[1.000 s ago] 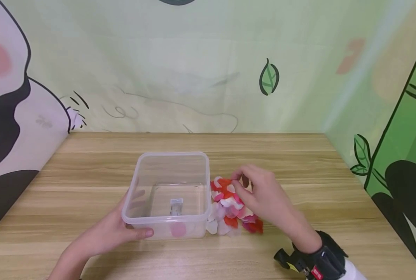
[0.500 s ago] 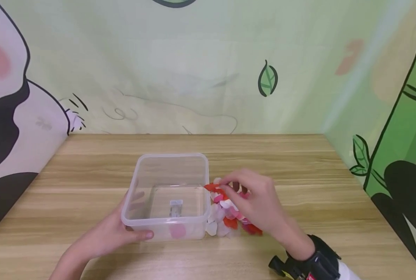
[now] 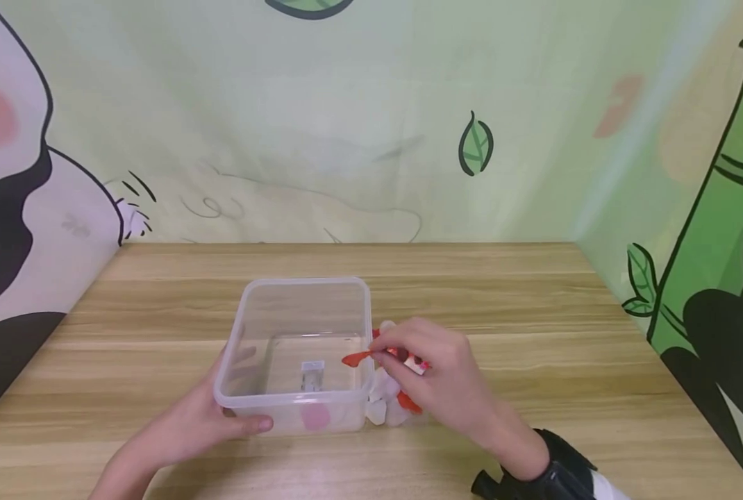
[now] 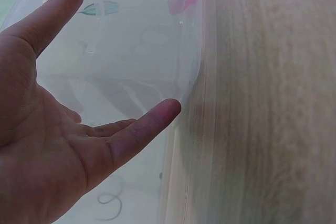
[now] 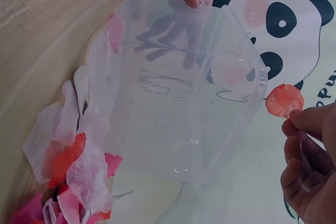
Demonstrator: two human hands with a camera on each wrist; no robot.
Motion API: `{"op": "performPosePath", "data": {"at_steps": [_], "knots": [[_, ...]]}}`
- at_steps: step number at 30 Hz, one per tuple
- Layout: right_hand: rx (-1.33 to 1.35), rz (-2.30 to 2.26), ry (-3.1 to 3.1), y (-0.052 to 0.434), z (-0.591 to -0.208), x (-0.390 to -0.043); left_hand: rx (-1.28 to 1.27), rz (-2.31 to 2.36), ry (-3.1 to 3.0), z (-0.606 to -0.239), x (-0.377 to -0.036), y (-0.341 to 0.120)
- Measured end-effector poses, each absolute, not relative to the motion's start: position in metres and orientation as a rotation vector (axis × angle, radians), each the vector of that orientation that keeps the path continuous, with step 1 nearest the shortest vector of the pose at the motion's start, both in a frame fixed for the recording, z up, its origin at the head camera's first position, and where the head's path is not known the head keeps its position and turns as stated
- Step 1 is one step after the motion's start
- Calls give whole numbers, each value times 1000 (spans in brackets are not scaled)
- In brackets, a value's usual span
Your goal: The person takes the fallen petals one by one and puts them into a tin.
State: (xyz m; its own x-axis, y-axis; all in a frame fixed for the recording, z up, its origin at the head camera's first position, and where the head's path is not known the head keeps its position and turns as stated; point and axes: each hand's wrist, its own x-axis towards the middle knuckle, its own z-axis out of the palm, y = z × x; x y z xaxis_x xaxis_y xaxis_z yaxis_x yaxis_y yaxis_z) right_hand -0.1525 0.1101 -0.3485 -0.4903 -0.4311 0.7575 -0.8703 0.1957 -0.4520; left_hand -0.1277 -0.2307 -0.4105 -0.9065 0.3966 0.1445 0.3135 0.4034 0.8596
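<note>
Clear box [image 3: 296, 347], red petal [image 3: 355, 358], wood-grain table [image 3: 534, 333].

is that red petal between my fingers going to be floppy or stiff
Probably floppy and very light: the red petal looks thin, pinched at one edge by the right hand. It may flutter or slip free easily. The petals on the table look crumpled, so likely soft.
</note>
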Motion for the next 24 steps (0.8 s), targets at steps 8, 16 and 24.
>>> {"op": "performPosePath", "data": {"at_steps": [8,16,24], "knots": [[1199,1207,-2023,106,-352,-152,649,1542,2564,-411,-128,-231],[1230,1153,-1984,105,-356,-153,621,1546,2558,-411,-126,-230],[1170,1191,-2038,112,-354,-153,625,1555,2541,-410,-127,-230]]}}
